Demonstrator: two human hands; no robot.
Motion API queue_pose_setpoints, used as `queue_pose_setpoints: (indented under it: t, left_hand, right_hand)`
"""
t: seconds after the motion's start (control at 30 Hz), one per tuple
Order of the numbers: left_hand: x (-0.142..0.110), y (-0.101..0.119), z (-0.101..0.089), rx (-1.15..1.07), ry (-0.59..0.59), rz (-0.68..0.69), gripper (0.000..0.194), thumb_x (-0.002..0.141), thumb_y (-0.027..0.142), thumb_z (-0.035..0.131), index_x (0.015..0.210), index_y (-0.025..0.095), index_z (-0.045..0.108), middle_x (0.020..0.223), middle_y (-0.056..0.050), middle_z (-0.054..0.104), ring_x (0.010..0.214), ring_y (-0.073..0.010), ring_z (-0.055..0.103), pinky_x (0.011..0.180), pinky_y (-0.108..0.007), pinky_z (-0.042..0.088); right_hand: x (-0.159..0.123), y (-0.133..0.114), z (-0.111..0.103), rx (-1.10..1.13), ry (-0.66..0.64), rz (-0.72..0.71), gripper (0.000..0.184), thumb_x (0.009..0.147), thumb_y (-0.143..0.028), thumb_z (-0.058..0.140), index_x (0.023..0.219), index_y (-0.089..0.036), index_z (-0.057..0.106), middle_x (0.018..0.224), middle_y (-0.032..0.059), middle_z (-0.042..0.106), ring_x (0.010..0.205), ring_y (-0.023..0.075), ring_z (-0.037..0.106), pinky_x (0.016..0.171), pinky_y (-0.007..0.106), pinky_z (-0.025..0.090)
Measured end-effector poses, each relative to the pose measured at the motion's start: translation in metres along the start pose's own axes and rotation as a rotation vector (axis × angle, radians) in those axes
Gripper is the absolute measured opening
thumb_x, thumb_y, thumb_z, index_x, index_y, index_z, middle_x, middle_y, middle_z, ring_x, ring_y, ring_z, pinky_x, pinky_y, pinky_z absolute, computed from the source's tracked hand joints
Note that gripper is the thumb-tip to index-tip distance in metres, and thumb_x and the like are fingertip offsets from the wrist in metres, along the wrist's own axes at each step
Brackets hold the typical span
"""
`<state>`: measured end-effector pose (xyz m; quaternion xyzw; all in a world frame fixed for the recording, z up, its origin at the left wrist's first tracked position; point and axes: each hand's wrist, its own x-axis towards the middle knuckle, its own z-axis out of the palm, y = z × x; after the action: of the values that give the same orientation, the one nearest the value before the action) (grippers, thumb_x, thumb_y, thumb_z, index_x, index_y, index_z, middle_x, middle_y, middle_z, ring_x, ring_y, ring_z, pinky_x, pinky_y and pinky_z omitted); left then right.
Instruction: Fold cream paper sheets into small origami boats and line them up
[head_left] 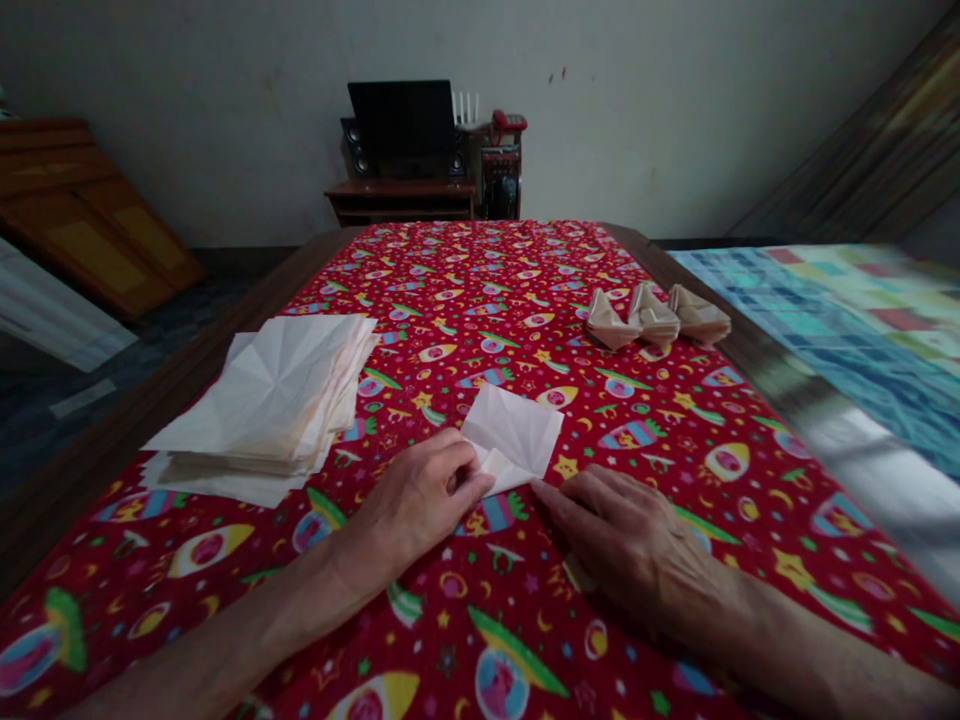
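Observation:
A small square sheet of paper (517,428), marked with creases, lies on the red patterned cloth in front of me. Its near edge is folded up into a narrow flap. My left hand (431,475) is closed on the sheet's left near side, the thumb pressing the flap. At the flap's right end, the index fingertip of my right hand (622,525) meets the paper corner. The other fingers of that hand are curled together, and its thumb is mostly hidden. A small pale piece (577,574) shows partly under the right hand.
A stack of creased paper sheets (262,385) lies on the left. Three folded paper shapes (656,318) stand in a row at the right of the cloth (480,280). Beyond the table are a monitor (403,122), a red telephone (508,122), a wooden cabinet (82,210) and a bed (840,330).

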<state>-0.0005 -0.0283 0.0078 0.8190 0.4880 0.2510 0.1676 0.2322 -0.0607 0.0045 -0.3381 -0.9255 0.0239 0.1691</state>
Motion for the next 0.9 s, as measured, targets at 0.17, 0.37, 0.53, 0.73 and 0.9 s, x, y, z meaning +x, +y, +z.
queue_pose_setpoints:
  t: [0.17, 0.37, 0.53, 0.73, 0.9]
  left_hand:
    - [-0.0022, -0.0006, -0.0001, -0.043, -0.002, 0.006, 0.023, 0.080, 0.016, 0.061, 0.060, 0.016, 0.048, 0.065, 0.004, 0.045, 0.057, -0.0075, 0.043, 0.056, -0.021, 0.031]
    - [-0.0026, -0.0007, -0.0012, -0.037, -0.004, 0.017, 0.023, 0.080, 0.016, 0.061, 0.061, 0.016, 0.048, 0.065, 0.004, 0.045, 0.058, -0.0076, 0.042, 0.056, -0.021, 0.031]
    - [-0.0015, -0.0003, -0.0007, -0.028, -0.009, 0.015, 0.023, 0.079, 0.016, 0.061, 0.061, 0.016, 0.047, 0.066, 0.004, 0.045, 0.057, -0.0076, 0.042, 0.056, -0.021, 0.031]
    - [-0.0013, 0.0006, -0.0017, -0.027, -0.012, 0.007, 0.024, 0.080, 0.017, 0.061, 0.061, 0.016, 0.047, 0.067, 0.004, 0.046, 0.058, -0.0077, 0.042, 0.055, -0.021, 0.031]
    - [-0.0013, -0.0006, -0.0009, -0.013, -0.018, 0.010, 0.023, 0.083, 0.019, 0.058, 0.062, 0.017, 0.048, 0.068, 0.003, 0.048, 0.058, -0.0083, 0.044, 0.055, -0.021, 0.032]
  right_hand:
    - [-0.0013, -0.0011, 0.0006, -0.008, -0.030, 0.004, 0.033, 0.093, -0.018, 0.037, 0.123, -0.010, 0.049, 0.086, 0.0076, 0.058, 0.069, 0.0174, 0.050, 0.060, 0.031, 0.047]
    - [-0.0004, -0.0032, 0.0002, -0.051, -0.054, 0.012, 0.038, 0.090, -0.019, 0.040, 0.126, -0.010, 0.047, 0.086, 0.0075, 0.056, 0.071, 0.0185, 0.049, 0.062, 0.033, 0.047]
    - [0.0013, -0.0049, 0.0022, -0.088, -0.101, 0.048, 0.036, 0.088, -0.016, 0.043, 0.123, -0.012, 0.050, 0.087, 0.0068, 0.055, 0.073, 0.0184, 0.048, 0.066, 0.034, 0.046]
    - [0.0015, -0.0047, 0.0026, -0.092, -0.120, 0.059, 0.034, 0.088, -0.017, 0.043, 0.121, -0.014, 0.051, 0.086, 0.0060, 0.054, 0.071, 0.0176, 0.047, 0.064, 0.032, 0.045]
    - [0.0008, -0.0040, 0.0006, -0.092, -0.098, 0.050, 0.034, 0.087, -0.015, 0.043, 0.120, -0.012, 0.052, 0.086, 0.0069, 0.055, 0.071, 0.0173, 0.048, 0.065, 0.032, 0.045]
